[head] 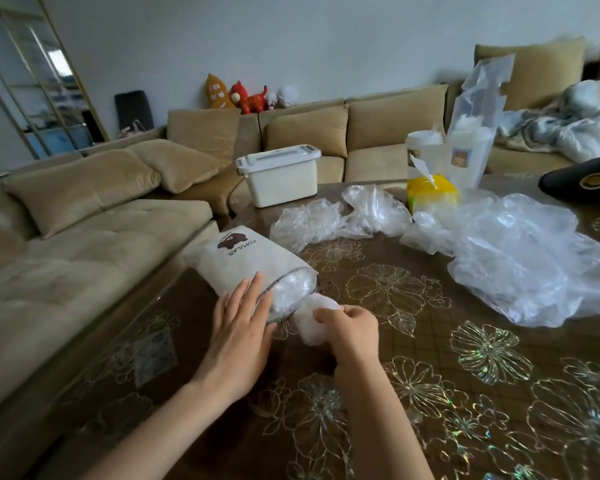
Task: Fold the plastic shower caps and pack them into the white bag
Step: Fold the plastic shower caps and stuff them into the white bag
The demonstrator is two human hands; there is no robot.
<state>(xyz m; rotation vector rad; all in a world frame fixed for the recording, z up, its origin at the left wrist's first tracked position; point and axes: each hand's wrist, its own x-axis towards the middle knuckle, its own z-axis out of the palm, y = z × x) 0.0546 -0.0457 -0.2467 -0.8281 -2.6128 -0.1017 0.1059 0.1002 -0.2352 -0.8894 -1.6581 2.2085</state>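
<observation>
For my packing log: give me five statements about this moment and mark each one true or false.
1. The right hand grips a folded shower cap at the mouth of the white bag. True.
2. The left hand is lifted clear of the bag. False: it rests flat on the bag, beside the opening.
3. The bag stands upright. False: it lies on its side on the table.
4. Loose shower caps lie on the table beyond the bag. True.
5. The white storage box has its lid off. False: the lid is on.
</observation>
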